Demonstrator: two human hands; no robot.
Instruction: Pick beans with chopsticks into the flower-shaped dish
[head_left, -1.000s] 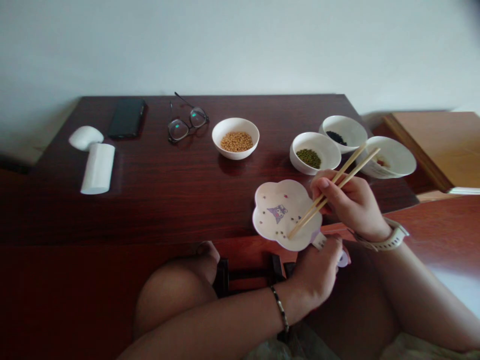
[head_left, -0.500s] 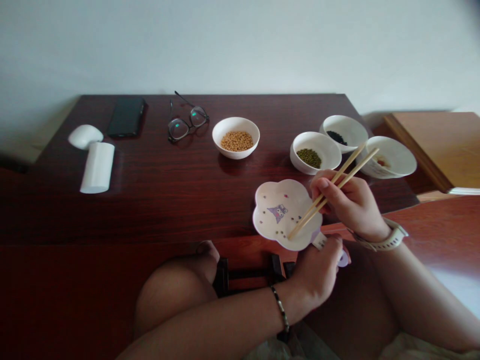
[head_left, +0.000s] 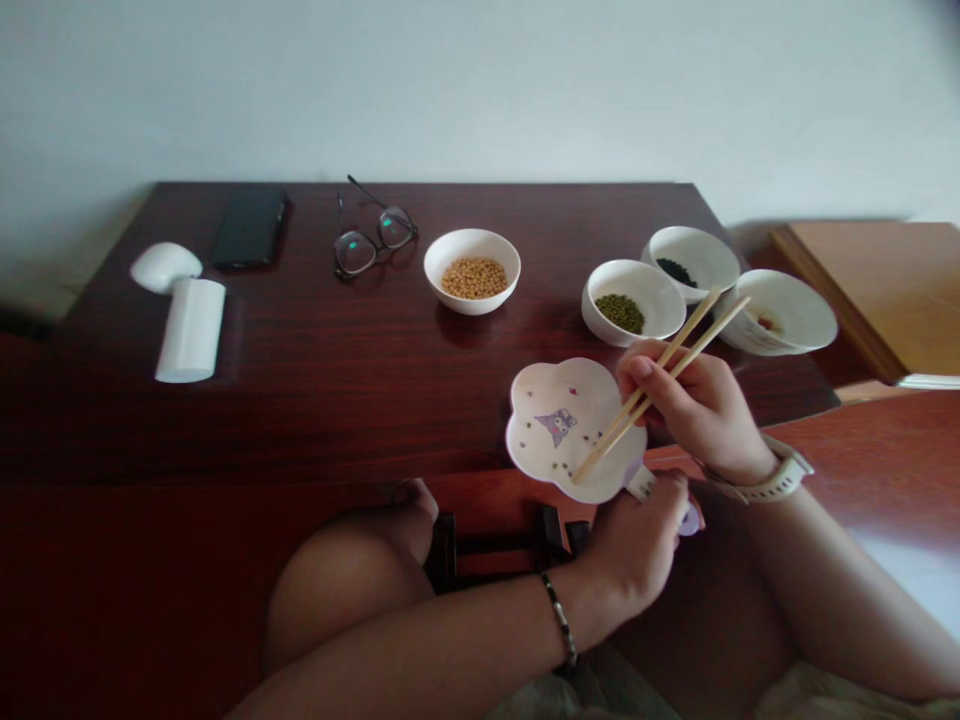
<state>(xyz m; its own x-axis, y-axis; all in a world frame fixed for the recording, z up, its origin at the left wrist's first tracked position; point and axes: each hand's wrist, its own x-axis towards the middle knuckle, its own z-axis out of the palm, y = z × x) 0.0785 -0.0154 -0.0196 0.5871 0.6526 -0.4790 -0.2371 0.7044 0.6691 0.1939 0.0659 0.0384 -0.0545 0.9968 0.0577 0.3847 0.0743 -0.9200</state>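
Observation:
My left hand [head_left: 641,540] is wrapped round the handle of a pale flower-shaped dish [head_left: 577,382], held at the table's front edge. A cartoon figure and small marks show inside it, and several small green beans [head_left: 559,467] lie near its lower side. Between the fingers of my right hand [head_left: 690,400] is a pair of wooden chopsticks [head_left: 660,378], their tips down on the dish close to those beans. Whether the tips grip a bean I cannot tell. Just beyond my right hand stands a white bowl [head_left: 634,272] of green beans.
A bowl [head_left: 472,240] of yellow soybeans stands mid-table. At the right are a bowl [head_left: 694,240] with black beans and a bowl [head_left: 795,300] with a little reddish content. Glasses [head_left: 375,245], a black box-like object [head_left: 250,228] and a white cylinder [head_left: 191,330] lie to the left.
The chopstick tips have shifted very slightly left and down in the dish. My view has moved a little; both hands keep their hold.

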